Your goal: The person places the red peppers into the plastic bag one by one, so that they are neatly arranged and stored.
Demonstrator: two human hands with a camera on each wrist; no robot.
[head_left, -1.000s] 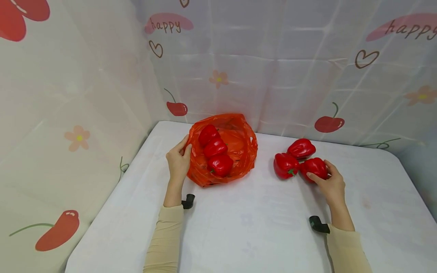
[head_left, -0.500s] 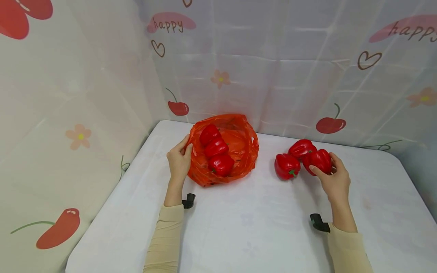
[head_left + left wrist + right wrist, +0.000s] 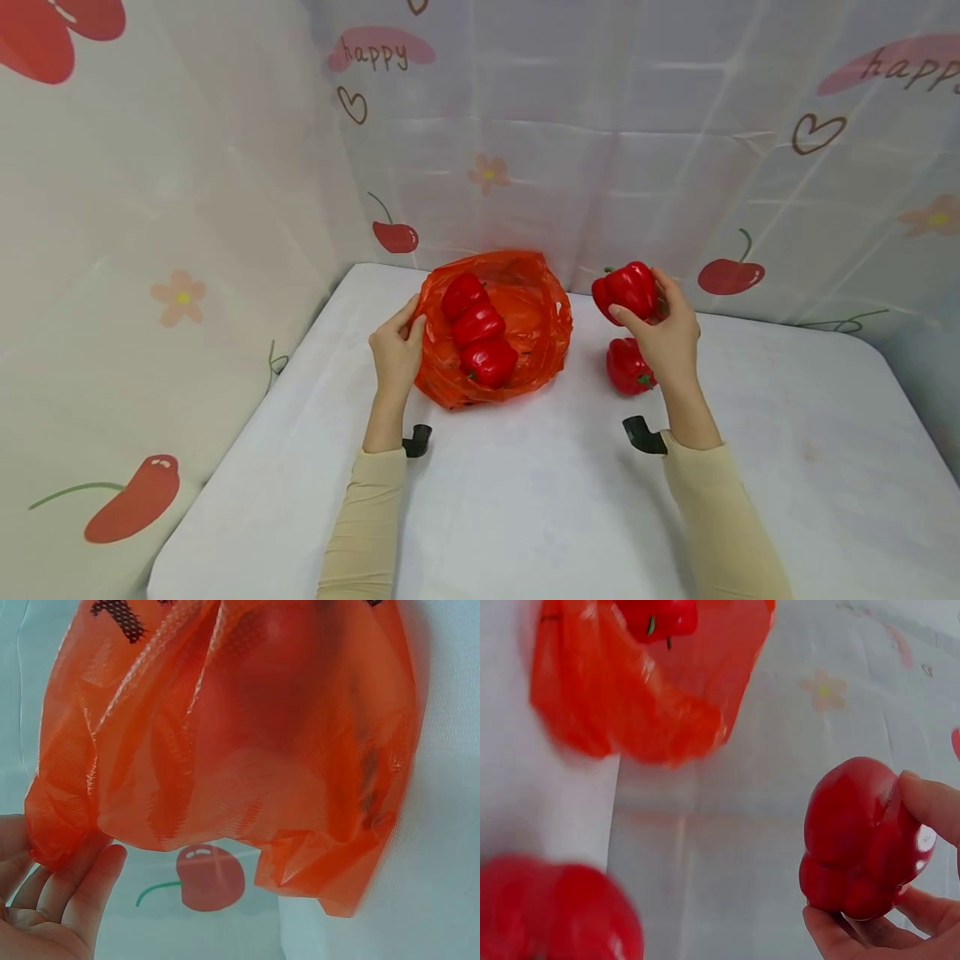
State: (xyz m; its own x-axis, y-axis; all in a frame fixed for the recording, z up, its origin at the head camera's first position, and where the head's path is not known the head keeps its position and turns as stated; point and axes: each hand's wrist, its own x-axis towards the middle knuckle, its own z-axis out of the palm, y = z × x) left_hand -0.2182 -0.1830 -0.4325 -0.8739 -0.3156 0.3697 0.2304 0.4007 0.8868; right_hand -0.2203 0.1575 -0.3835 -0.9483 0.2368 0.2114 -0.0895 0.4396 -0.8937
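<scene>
An orange-red plastic bag (image 3: 528,312) stands open-mouthed on the table, with three red bell peppers (image 3: 489,363) in a row inside. My left hand (image 3: 395,358) pinches its left rim; the left wrist view shows the fingers behind the thin film (image 3: 225,765). To the right of the bag, my right hand (image 3: 669,337) grips another red bell pepper (image 3: 626,290) between thumb and fingers, raised over the table. Below it a red bell pepper (image 3: 628,367) lies on the cloth, blurred in the right wrist view. The right hand covers the spot where a further pepper lay.
A white cloth covers the table (image 3: 525,500). A printed curtain (image 3: 600,167) with cherries, hearts and flowers hangs right behind the bag, and a similar sheet (image 3: 187,375) runs along the left side. Dark camera mounts (image 3: 643,436) stick out from both wrists.
The right hand has lifted a bell pepper off the table and carried it up and left towards the bag. The left hand keeps its hold on the bag's rim.
</scene>
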